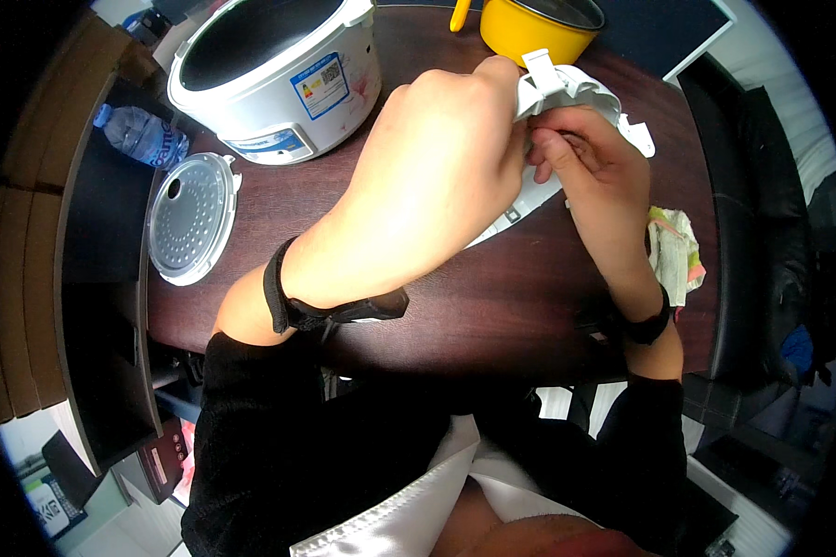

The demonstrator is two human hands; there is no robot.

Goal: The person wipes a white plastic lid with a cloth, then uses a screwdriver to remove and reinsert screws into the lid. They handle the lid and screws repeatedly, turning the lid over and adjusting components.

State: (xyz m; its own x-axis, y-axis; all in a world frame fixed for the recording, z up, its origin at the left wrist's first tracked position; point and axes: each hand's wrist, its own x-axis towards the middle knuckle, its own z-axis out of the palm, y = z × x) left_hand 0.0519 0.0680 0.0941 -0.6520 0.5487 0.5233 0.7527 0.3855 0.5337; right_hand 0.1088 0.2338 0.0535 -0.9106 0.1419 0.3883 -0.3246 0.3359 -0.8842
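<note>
My left hand (448, 139) reaches across the table's far middle, closed around the edge of a white plastic rice cooker lid part (585, 85). The part is tilted, with raised tabs along its rim; my hands hide much of it. My right hand (606, 165) is at its inner side, close to the left fingers. Its thumb and fingers are curled together in a pinch, and what lies between them is hidden. Left of my hands stands the white rice cooker body (274, 111), lidless. A round inner lid (193, 223) with small holes lies nearer me.
A yellow pot (529, 35) stands at the table's far edge. At the far left is a water bottle (147, 137). A crumpled cloth (675, 252) lies beside my right wrist. The dark wooden table (455, 320) ends near my body, with a black sofa (762, 204) on the right.
</note>
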